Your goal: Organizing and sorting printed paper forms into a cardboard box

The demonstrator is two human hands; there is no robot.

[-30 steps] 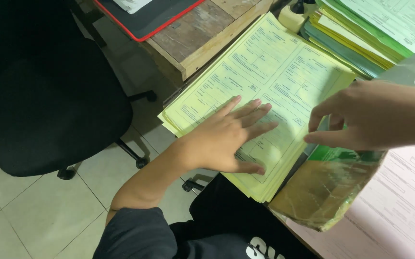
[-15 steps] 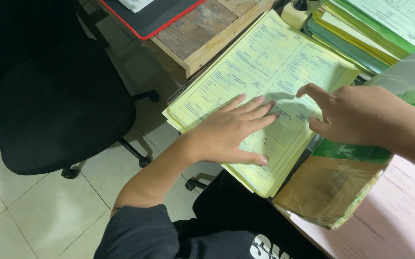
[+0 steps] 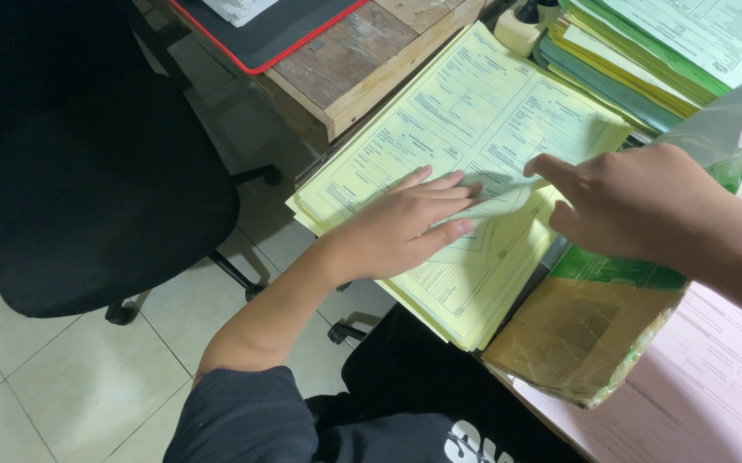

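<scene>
A stack of yellow printed forms (image 3: 439, 129) lies in front of me, overhanging a wooden table edge. My left hand (image 3: 401, 227) rests flat on the top sheet, fingers spread and pointing right. My right hand (image 3: 628, 201) comes in from the right, palm down, with its forefinger touching the top sheet near the left fingertips. The sheet bulges slightly between the two hands. Neither hand holds anything that I can see.
A brown and green paper bag (image 3: 594, 334) lies under my right wrist. Green, yellow and blue paper piles (image 3: 645, 51) sit at the top right, pink forms (image 3: 714, 386) at the lower right. A black office chair (image 3: 96, 180) stands left on the tiled floor. A red-edged black pad (image 3: 276, 34) lies on the wooden table (image 3: 362, 69).
My right hand has moved left from beside the stack onto the top sheet, closing toward my left hand. The left hand has stayed pressed on the forms.
</scene>
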